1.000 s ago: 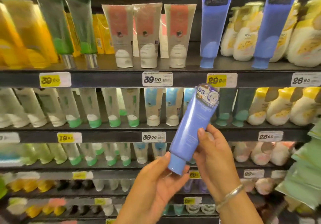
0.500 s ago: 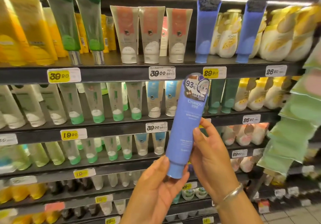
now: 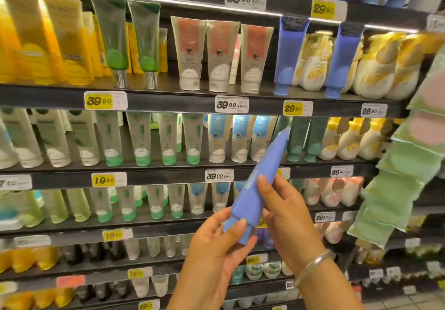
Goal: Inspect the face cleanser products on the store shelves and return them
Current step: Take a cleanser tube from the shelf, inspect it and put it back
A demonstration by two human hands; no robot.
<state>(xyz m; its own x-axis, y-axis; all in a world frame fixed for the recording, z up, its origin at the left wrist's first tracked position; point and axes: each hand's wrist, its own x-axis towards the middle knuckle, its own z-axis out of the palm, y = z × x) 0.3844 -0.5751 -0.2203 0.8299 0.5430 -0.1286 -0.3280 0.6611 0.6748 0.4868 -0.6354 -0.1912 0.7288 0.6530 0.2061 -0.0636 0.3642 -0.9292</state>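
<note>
Most of what I see is motion-smeared: small print on the shelf tubes is unreadable, and the blue tube (image 3: 258,184) is turned edge-on to me, so its front label is hidden. Shelf rows at the far left, top and btm are cut off by the frame; the green packs (image 3: 407,165) hanging at right are a blur.

My left hand (image 3: 216,249) is low centre, palm up-ish, thumb and fingertips pinching the tube's cap end. My right hand (image 3: 286,215) is just right of it, fingers curled round the tube's lower body, thumb tip on the near face, a silver bangle (image 3: 313,265) at the wrist. The tube is tilted, cap down-left, crimped end up-right, in front of the 2nd and 3rd shelves, not touching them.

Two matching blue tubes (image 3: 287,57) stand cap-down on the upper shelf, right of centre, w/ yellow pump bottles (image 3: 313,66) between them.

Readable price tags (image 3: 231,104): 39.00, 39.90, 29.80, 26.90, 19.90. Brand on the pump bottles looks like "POND'S" but I can't be sure.
</note>
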